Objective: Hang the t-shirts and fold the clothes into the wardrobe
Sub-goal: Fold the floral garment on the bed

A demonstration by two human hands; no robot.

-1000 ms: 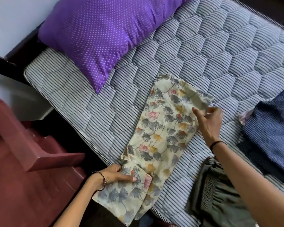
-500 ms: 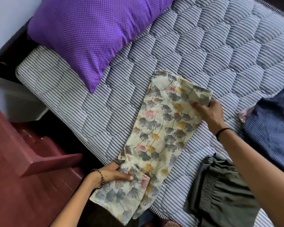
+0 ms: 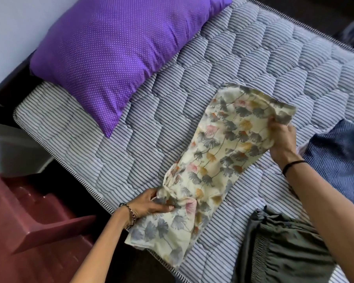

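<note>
- The floral garment point(image 3: 223, 160) lies lengthwise on the striped mattress point(image 3: 213, 64), its near end hanging over the edge.
- The left hand point(image 3: 149, 205) grips the bunched near end.
- The right hand point(image 3: 282, 139) pinches the far end's side.
- A purple pillow point(image 3: 114, 52) lies beyond; a grey garment point(image 3: 284, 250) and a blue one point(image 3: 341, 158) lie just beside.

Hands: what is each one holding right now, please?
The left hand is closed, gripping the near end of the floral cloth.
The right hand is closed, gripping its far end.
</note>
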